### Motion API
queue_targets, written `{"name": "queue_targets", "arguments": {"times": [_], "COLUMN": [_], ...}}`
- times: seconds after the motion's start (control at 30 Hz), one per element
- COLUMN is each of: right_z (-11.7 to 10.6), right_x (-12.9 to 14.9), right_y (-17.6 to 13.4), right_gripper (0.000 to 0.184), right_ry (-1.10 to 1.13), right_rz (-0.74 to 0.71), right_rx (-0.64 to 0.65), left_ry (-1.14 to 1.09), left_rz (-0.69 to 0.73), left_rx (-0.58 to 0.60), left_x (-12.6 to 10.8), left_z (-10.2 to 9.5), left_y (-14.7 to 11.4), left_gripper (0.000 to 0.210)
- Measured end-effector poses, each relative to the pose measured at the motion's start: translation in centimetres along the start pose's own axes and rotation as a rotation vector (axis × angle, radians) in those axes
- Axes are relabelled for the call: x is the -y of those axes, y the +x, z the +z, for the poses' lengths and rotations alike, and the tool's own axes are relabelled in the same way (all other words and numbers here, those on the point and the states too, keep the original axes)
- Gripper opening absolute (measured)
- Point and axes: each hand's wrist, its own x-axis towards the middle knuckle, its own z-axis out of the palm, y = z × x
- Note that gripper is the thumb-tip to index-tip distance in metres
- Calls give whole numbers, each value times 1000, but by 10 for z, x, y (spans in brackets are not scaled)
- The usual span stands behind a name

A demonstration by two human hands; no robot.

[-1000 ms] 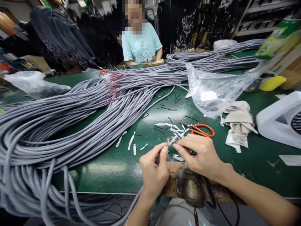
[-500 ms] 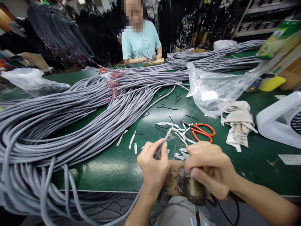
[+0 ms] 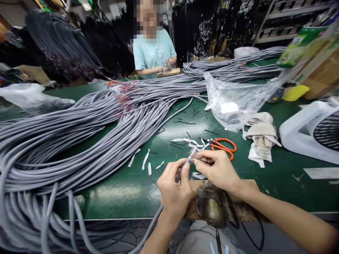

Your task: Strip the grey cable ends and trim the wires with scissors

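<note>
A grey cable (image 3: 158, 214) runs up from below the table edge into my left hand (image 3: 174, 185). Thumb and fingers are closed around it just below its end, which points up and away with pale, frayed fibres at the tip. My right hand (image 3: 218, 169) has its thumb and forefinger pinched together at that tip. A thin dark shape shows between its fingers, too small to name. Below the right hand, a dark, grimy motor-like device (image 3: 212, 210) sits on a wooden board (image 3: 192, 211) at the table's front edge, apart from both hands.
Orange-handled scissors (image 3: 225, 145) lie beyond my hands, among white strips (image 3: 146, 158) and short black pieces (image 3: 185, 122). Large bundles of grey cable (image 3: 92, 141) cover the left. To the right are a clear bag (image 3: 225, 102), cloth gloves (image 3: 262, 135) and a white fan (image 3: 293, 130). A co-worker (image 3: 155, 53) sits opposite.
My right hand has moved from above the device, up and left to the cable's tip, and pinches there. My left hand still grips the cable. The view has shifted slightly.
</note>
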Motion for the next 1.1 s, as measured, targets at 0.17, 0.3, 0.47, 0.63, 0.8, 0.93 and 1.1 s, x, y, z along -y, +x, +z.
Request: {"name": "queue_targets", "arguments": {"times": [0.17, 0.3, 0.47, 0.63, 0.8, 0.93, 1.1], "right_z": [-1, -3, -6, -6, -8, -9, -8], "right_x": [0, 3, 6, 7, 6, 5, 4], "right_y": [2, -1, -5, -8, -6, -5, -4], "right_gripper": [14, 15, 17, 15, 14, 14, 13], "right_ry": [6, 30, 31, 1, 65, 103, 131], "right_rz": [-11, -51, -145, -186, -75, -1, 23], "right_rx": [-43, -47, -100, -90, -37, 22, 76], "left_ry": [-214, -307, -255, -213, -298, -379, -395], "left_rz": [-158, -173, -78, -71, -139, -92, -151], "left_rx": [141, 63, 7, -30, 11, 135, 121], "left_x": [-2, -6, -8, -13, -11, -7, -11], "left_z": [-1, -1, 3, 3, -1, -6, -4], "left_y": [1, 2, 5, 9, 9, 11, 16], "left_gripper": [17, 18, 21, 17, 30, 23, 16]}}
